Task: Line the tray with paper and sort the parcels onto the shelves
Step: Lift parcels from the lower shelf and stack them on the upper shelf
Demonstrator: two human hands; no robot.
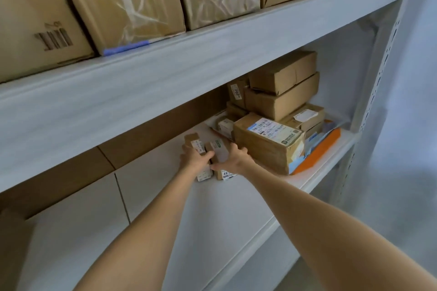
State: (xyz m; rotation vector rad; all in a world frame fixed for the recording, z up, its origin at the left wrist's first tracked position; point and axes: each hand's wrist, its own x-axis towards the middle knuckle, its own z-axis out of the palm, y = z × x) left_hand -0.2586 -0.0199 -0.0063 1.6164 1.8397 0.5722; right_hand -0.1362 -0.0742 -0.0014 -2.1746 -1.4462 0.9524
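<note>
- The left grip [195,159] is curled round the left small parcel [192,139], and the right grip [234,158] clasps the right small parcel [220,149], thumb on its near side and fingers over the far edge.
- Both parcels lie side by side, touching, on the lower shelf [165,196], just left of a large labelled box [267,142].
- That box fronts a stack of brown cartons [281,92]; an orange envelope [319,151] pokes out beneath it.
- Handling — these small cardboard boxes look light and stiff, so each should move easily in one hand. The printed labels are probably slicker than bare card, so hold across the long side walls, not the label faces.
- Whether the parcels are lifted or flat on the shelf is hard to tell, as the hands hide their middles.
- Judged step: squaring the pair together, or nudging them against the big box — a slide should do.
- Risk: knocking the stack alongside.
- The upper shelf [212,59] carries bigger cartons [127,12].
</note>
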